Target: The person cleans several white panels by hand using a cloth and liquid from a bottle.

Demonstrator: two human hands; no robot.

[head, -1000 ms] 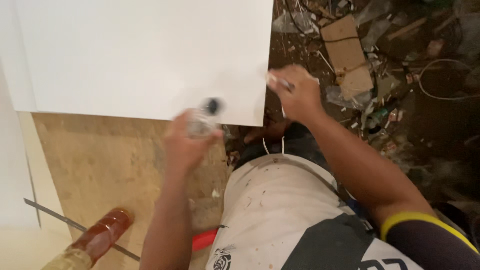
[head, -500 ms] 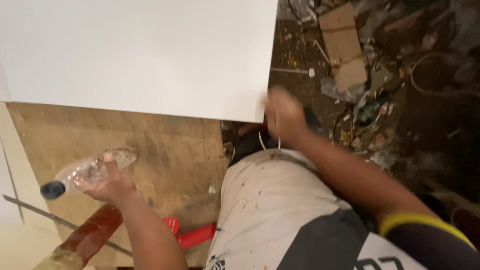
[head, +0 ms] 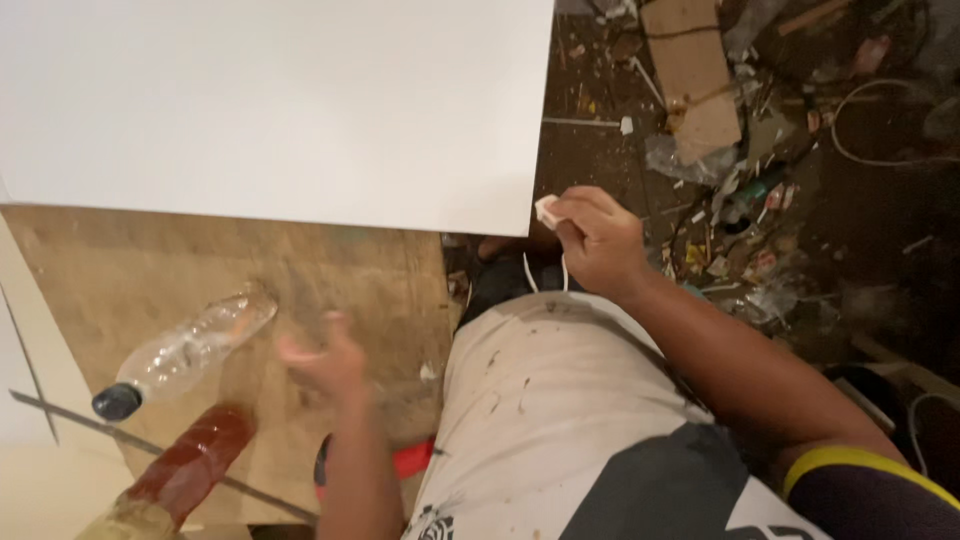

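On the wooden board [head: 330, 270] a clear plastic bottle [head: 185, 350] lies on its side, just left of the left hand [head: 322, 362], which hovers blurred with fingers spread, holding nothing. At the corner of the white sheet [head: 270, 100] the right hand [head: 600, 240] is clenched around a small white object [head: 547, 209], well apart from the bottle. Beside the bottle lies a reddish tube [head: 190, 465].
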